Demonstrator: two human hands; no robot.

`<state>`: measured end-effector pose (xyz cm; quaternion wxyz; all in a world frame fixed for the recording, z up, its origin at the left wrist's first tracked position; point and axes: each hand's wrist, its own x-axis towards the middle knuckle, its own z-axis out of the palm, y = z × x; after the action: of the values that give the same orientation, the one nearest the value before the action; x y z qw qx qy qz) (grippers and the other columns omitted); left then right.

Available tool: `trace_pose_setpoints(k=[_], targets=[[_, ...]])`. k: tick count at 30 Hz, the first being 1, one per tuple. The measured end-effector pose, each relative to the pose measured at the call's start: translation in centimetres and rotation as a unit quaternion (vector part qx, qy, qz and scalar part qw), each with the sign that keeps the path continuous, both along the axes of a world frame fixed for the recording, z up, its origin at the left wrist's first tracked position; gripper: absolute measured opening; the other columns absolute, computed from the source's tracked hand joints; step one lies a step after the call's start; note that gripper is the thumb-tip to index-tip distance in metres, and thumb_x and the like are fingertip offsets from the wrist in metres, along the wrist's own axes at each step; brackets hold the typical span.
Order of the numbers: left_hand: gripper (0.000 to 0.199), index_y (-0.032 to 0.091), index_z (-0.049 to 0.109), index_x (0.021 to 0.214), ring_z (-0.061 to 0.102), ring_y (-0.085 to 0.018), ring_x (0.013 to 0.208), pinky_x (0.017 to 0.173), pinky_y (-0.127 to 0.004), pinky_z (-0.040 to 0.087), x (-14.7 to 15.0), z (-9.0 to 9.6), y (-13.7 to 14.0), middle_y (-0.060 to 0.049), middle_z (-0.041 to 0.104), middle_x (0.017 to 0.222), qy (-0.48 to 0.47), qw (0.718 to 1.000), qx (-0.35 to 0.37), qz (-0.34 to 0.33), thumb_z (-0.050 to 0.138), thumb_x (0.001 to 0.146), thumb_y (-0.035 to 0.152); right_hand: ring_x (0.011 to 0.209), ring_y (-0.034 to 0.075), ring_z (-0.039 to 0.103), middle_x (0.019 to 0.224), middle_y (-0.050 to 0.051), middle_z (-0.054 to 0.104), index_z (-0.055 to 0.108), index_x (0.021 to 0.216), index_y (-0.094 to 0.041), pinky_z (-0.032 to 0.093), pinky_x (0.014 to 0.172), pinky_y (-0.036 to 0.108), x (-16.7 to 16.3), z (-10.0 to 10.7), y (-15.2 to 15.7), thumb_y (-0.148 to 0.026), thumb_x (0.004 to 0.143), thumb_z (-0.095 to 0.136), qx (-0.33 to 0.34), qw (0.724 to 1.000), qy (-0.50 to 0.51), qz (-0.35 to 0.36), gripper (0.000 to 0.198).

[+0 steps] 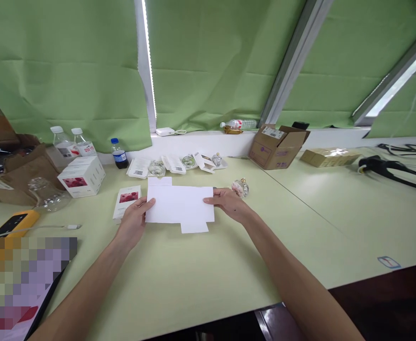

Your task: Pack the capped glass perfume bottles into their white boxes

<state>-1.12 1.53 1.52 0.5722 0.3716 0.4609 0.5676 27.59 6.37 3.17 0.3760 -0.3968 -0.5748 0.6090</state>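
Between my hands is a flat, unfolded white carton (180, 203), raised over the table with a tab at its upper left and another along its lower edge. My left hand (135, 220) pinches its left side, thumb on top. On the right edge, my right hand (229, 203) grips it the same way. Just behind my right hand stands a small ornate glass jar (241, 187) with a gold-coloured top. A white box (127, 201) with a dark red picture lies beside my left hand, partly covered by it.
Opened white packs with glass pieces (174, 164) line the back of the table (200, 279). Stacked white boxes (82, 177), a clear glass vessel (48, 194) and a dark drink bottle (119, 154) stand left. A cardboard box (277, 147) sits back right; a black frame (395, 173) lies far right.
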Motion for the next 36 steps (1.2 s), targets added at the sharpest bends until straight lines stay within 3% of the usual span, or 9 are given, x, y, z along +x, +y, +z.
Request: trace_pose_setpoints(k=[6, 12, 16, 22, 28, 36], targets=[[0.036, 0.017, 0.064, 0.105, 0.061, -0.018, 0.101, 0.079, -0.023, 0.05, 0.0, -0.1, 0.2, -0.007, 0.065, 0.116, -0.015, 0.999, 0.034, -0.007, 0.072, 0.073, 0.03, 0.094, 0.025, 0.065, 0.095, 0.007, 0.073, 0.073, 0.098, -0.018, 0.043, 0.093, 0.041, 0.0, -0.5, 0.5, -0.033, 0.061, 0.078, 0.034, 0.999, -0.007, -0.039, 0.04], [0.036, 0.018, 0.063, 0.107, 0.061, -0.02, 0.105, 0.087, -0.029, 0.048, 0.1, 0.3, 0.1, -0.008, 0.063, 0.12, -0.01, 0.998, 0.048, -0.037, 0.07, 0.075, 0.032, 0.093, 0.023, 0.065, 0.094, 0.006, 0.073, 0.074, 0.094, -0.018, 0.045, 0.09, 0.037, 0.3, 0.3, 0.3, -0.035, 0.061, 0.078, 0.037, 0.999, -0.013, -0.023, 0.037], [0.041, 0.017, 0.064, 0.107, 0.063, -0.022, 0.1, 0.09, -0.034, 0.047, -0.1, 0.1, 0.2, -0.009, 0.068, 0.111, 0.079, 0.995, 0.065, -0.008, 0.072, 0.071, 0.036, 0.086, 0.023, 0.066, 0.09, 0.006, 0.074, 0.075, 0.087, -0.019, 0.048, 0.082, 0.035, 0.0, -0.2, 0.3, -0.038, 0.059, 0.079, 0.065, 0.991, -0.067, -0.098, 0.035], [0.038, 0.018, 0.068, 0.101, 0.066, -0.022, 0.092, 0.087, -0.033, 0.048, -0.4, -0.7, 0.5, -0.006, 0.072, 0.099, 0.206, 0.975, 0.087, 0.018, 0.072, 0.07, 0.038, 0.068, 0.019, 0.064, 0.08, 0.004, 0.073, 0.075, 0.086, -0.018, 0.045, 0.054, 0.027, -0.3, -1.5, 1.0, -0.039, 0.062, 0.076, 0.097, 0.974, -0.127, -0.161, 0.032], [0.036, 0.018, 0.068, 0.099, 0.066, -0.024, 0.092, 0.085, -0.033, 0.048, -0.8, -1.0, 0.7, -0.007, 0.072, 0.099, 0.258, 0.964, 0.068, -0.003, 0.068, 0.073, 0.043, 0.053, 0.014, 0.056, 0.063, 0.003, 0.068, 0.074, 0.076, -0.016, 0.037, 0.045, 0.024, 0.0, -1.6, 1.1, -0.04, 0.06, 0.075, 0.099, 0.968, -0.172, -0.153, 0.028], [0.044, 0.019, 0.062, 0.113, 0.064, -0.025, 0.1, 0.089, -0.037, 0.048, -0.5, -1.1, 0.5, -0.008, 0.068, 0.112, 0.252, 0.963, 0.094, -0.033, 0.063, 0.077, 0.044, 0.058, 0.015, 0.058, 0.067, 0.004, 0.069, 0.075, 0.078, -0.016, 0.042, 0.051, 0.025, 0.1, -1.0, 0.8, -0.041, 0.061, 0.075, 0.099, 0.964, -0.21, -0.133, 0.03]])
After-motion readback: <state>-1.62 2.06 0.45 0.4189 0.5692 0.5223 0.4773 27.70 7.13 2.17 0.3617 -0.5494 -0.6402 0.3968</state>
